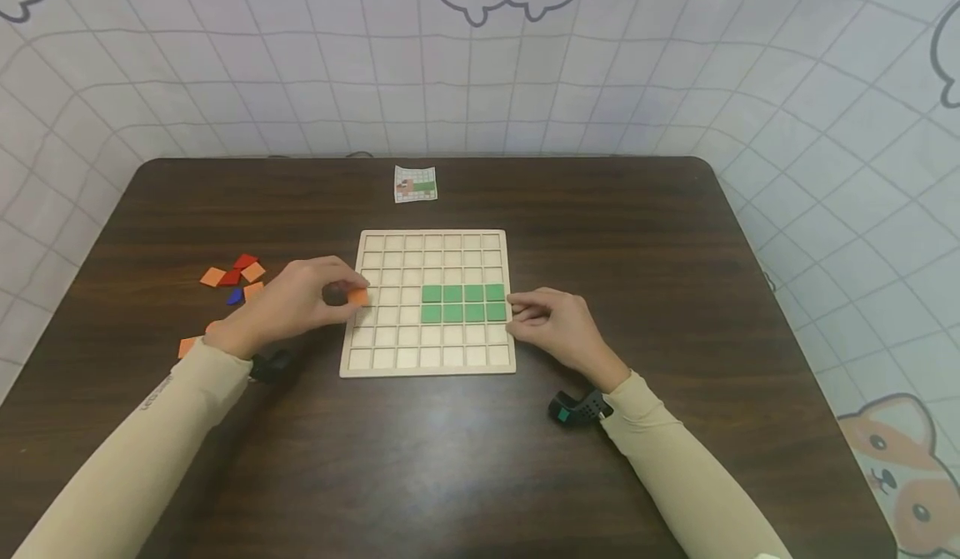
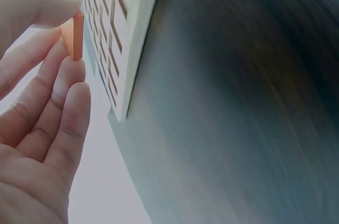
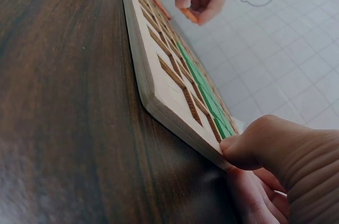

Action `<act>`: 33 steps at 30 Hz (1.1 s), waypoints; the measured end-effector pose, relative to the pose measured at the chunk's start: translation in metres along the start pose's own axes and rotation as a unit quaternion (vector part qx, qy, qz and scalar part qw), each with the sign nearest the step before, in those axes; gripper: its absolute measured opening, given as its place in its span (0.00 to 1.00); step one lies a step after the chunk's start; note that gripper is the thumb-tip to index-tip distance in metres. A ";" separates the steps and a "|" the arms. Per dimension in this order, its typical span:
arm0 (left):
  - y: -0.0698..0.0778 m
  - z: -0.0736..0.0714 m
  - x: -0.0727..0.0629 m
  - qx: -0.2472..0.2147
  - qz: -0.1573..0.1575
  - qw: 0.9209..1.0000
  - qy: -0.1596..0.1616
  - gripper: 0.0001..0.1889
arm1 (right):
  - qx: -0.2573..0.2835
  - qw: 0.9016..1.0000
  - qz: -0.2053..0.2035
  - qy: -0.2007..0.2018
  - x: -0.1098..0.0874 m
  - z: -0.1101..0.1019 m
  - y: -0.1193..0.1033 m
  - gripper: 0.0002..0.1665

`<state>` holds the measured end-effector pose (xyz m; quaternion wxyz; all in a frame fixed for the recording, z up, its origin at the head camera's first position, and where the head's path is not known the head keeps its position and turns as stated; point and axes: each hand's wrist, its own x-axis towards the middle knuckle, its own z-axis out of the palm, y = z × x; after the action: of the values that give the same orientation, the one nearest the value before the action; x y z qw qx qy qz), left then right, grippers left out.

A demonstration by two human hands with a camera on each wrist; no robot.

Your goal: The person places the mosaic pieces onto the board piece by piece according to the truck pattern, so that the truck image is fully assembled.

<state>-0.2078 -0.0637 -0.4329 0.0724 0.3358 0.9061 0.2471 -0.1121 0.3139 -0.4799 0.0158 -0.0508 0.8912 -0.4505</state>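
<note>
My left hand (image 1: 303, 296) pinches a small orange square tile (image 1: 358, 296) between thumb and fingertips, over the left edge of a pale wooden grid board (image 1: 386, 359). In the left wrist view the orange tile (image 2: 78, 36) is seen nearly edge-on, raised off the board (image 2: 132, 49). The right hand (image 1: 558, 326) holds the board's right edge, its thumb on the rim and the other fingers against the side in the right wrist view. Two rows of green square tiles (image 1: 453, 294) fill cells at the board's right middle.
Loose orange, red and blue pieces lie left of the board, among them a red piece (image 1: 245, 261) and a blue piece (image 1: 235, 296); the left forearm partly covers others. A small printed grid card (image 1: 416, 185) lies behind the board on the dark wooden table (image 1: 637, 234).
</note>
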 end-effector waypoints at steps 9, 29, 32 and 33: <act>0.012 0.013 0.016 -0.012 0.003 0.999 -0.030 0.19 | 0.001 1.000 -0.002 0.005 0.002 0.001 0.000 0.23; 0.026 0.038 0.037 -0.024 0.086 0.995 -0.043 0.14 | 0.006 1.000 -0.001 0.003 0.002 0.002 0.004 0.23; 0.027 0.039 0.038 -0.021 0.086 0.995 -0.047 0.14 | 0.008 1.000 0.002 0.003 0.003 0.002 0.004 0.23; 0.027 0.039 0.038 -0.019 0.087 0.995 -0.047 0.14 | 0.008 1.000 0.002 0.003 0.003 0.001 0.004 0.23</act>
<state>-0.2099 -0.0057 -0.4520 0.0996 0.4232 0.8641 0.2535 -0.1152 0.3149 -0.4840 0.0146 -0.0472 0.8878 -0.4576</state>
